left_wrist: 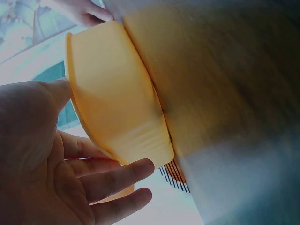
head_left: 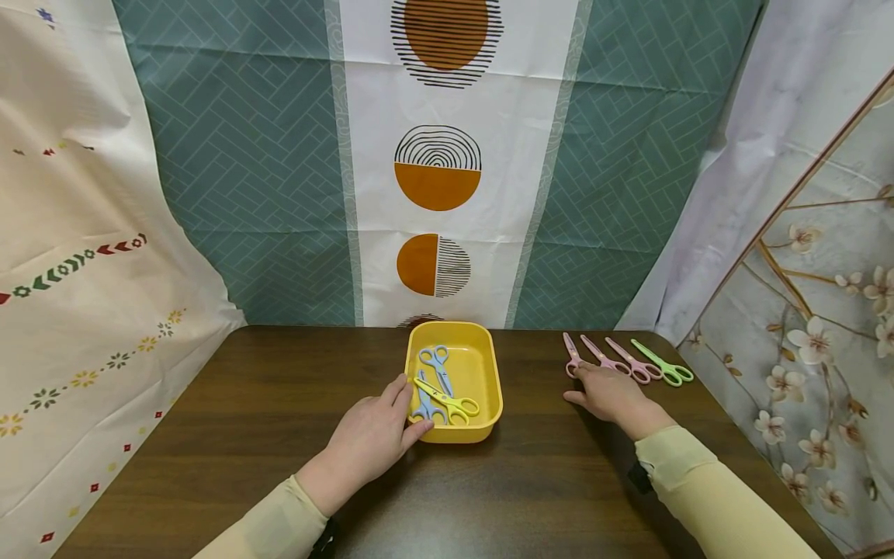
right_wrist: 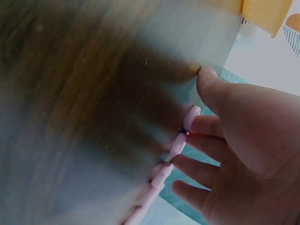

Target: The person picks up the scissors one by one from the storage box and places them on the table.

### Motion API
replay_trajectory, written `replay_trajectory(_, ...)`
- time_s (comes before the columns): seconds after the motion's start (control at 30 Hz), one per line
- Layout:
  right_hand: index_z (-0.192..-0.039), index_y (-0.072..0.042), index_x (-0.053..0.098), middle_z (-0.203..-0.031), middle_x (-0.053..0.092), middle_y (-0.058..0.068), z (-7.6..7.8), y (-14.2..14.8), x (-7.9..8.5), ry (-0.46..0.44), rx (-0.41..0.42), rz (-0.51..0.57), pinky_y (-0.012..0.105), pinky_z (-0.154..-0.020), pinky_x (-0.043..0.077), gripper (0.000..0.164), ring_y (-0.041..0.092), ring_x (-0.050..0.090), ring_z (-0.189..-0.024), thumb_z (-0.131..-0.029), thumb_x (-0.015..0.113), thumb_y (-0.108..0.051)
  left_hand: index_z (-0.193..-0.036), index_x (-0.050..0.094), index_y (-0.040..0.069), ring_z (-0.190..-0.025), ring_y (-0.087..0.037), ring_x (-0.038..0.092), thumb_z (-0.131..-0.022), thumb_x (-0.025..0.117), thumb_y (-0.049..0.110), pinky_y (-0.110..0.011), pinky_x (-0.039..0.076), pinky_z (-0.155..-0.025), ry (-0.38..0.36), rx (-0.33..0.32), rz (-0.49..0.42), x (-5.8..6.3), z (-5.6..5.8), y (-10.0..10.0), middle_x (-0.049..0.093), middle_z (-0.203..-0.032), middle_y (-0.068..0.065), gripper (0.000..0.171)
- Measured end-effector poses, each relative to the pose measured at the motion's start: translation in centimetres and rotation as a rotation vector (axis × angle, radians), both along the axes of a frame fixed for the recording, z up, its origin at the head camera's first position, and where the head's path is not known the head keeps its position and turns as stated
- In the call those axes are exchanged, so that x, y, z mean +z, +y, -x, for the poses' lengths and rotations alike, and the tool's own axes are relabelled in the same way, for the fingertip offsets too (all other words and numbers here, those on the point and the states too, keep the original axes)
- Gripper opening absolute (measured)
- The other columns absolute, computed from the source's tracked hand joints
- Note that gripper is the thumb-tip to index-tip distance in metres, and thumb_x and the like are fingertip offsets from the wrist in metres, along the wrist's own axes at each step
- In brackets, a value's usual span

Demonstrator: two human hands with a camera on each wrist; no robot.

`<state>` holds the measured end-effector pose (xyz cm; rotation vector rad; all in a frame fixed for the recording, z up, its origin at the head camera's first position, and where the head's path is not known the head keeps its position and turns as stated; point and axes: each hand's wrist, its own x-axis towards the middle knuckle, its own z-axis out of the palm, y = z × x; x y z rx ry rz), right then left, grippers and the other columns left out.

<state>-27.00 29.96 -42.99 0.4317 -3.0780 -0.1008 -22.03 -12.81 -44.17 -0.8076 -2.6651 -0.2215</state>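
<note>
The left hand (head_left: 370, 435), fingers loosely spread, rests against a yellow tray (head_left: 482, 365) of blue scissors (head_left: 444, 381) and yellow scissors (head_left: 440, 397), while the right hand (head_left: 615, 394), thumb apart, gripping nothing visibly, touches the leftmost pink scissors (head_left: 570, 349) on the table (head_left: 279, 404), apparently starting a pick-up that needs a pinch.

Sleeves (head_left: 719, 497) cropped; pink scissors (head_left: 570, 353) partly hidden

Gap between yellow tray (head_left: 461, 435) and right grip (head_left: 608, 394); left grip (head_left: 373, 435) obstructs tray's left side.
</note>
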Motion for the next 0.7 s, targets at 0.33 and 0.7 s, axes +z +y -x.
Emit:
replay_trajectory(0.33, -0.137, 0.005, 0.072, -0.147, 0.065, 0.029, -0.3, -0.3, -0.2, 0.019, 0.005, -0.018, 0.065, -0.104, 0.054, 0.052, 0.051, 0.067, -0.128, -0.107, 0.074, -0.038, -0.152, 0.058, -0.009, -0.101, -0.037, 0.077, -0.108, 0.067, 0.055, -0.05, 0.061, -0.094, -0.035, 0.007, 0.0, 0.0, 0.0, 0.0, 0.058, -0.154, -0.027, 0.078)
replay_trajectory(0.7, -0.138, 0.002, 0.072, -0.146, 0.067, 0.027, -0.3, -0.2, -0.9, 0.058, -0.023, -0.031, 0.067, -0.102, 0.055, 0.051, 0.05, 0.068, -0.126, -0.107, 0.074, -0.039, -0.151, 0.058, -0.009, -0.1, -0.037, 0.077, -0.109, 0.067, 0.054, -0.05, 0.061, -0.094, -0.02, 0.0, 0.001, 0.1, -0.1, -0.1, 0.058, -0.154, -0.027, 0.077)
